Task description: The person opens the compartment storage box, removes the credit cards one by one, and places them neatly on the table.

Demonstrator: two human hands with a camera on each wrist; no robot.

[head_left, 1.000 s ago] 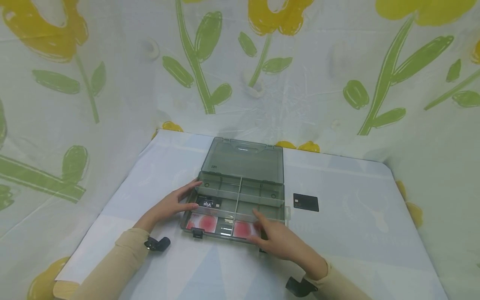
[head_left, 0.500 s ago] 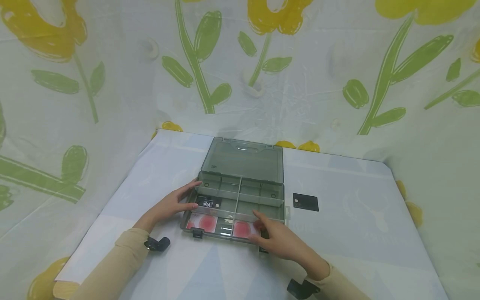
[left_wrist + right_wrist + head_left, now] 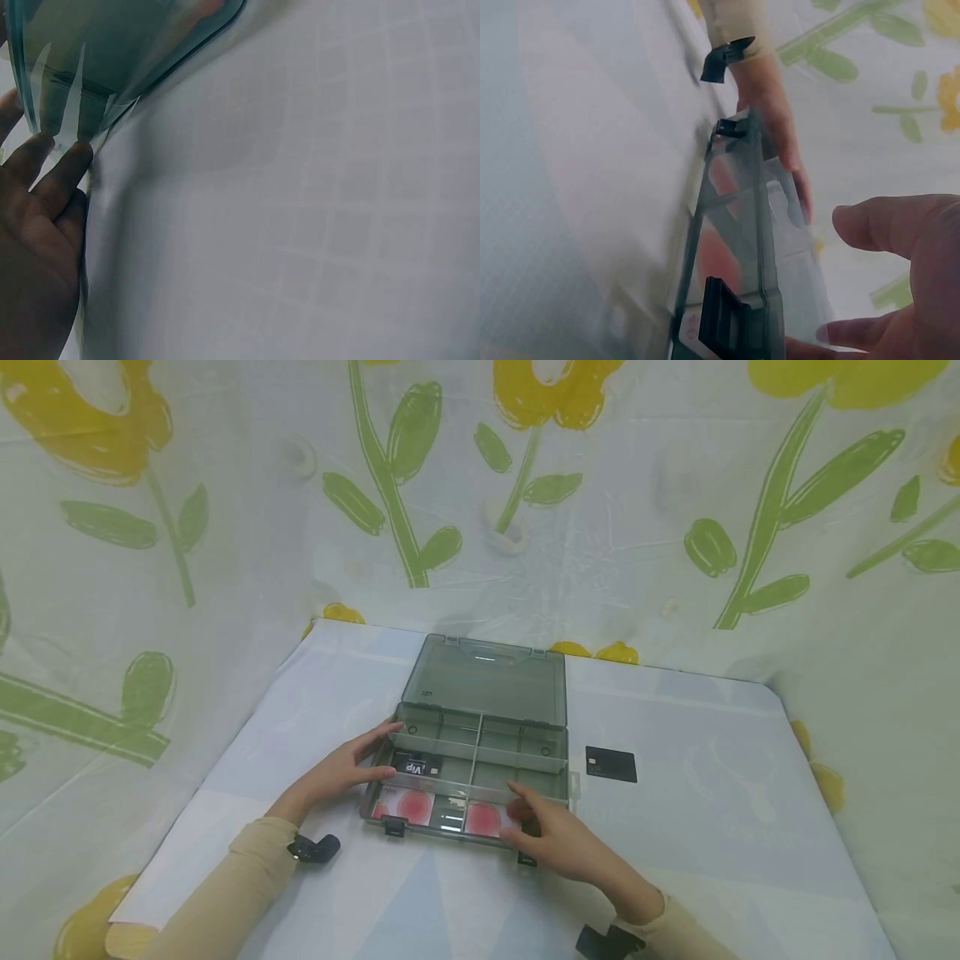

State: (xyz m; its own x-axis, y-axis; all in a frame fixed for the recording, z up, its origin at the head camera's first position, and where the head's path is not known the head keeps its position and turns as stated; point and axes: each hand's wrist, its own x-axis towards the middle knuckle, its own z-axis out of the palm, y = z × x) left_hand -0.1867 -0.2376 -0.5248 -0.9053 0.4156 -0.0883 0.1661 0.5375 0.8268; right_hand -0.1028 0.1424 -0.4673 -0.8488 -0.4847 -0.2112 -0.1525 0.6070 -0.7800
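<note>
Shifting slightly rightward, right hand [image 3: 561, 841] stays by box [image 3: 474, 745].

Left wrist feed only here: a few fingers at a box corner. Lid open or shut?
Observer: Open. The head view has the lid tipped back behind the box.
Operator: Where's the right hand?
Observer: The right hand is at the box's front right corner.
Operator: Any card outside the box?
Observer: Yes, one black card lies on the table, to the right of the box.
</note>
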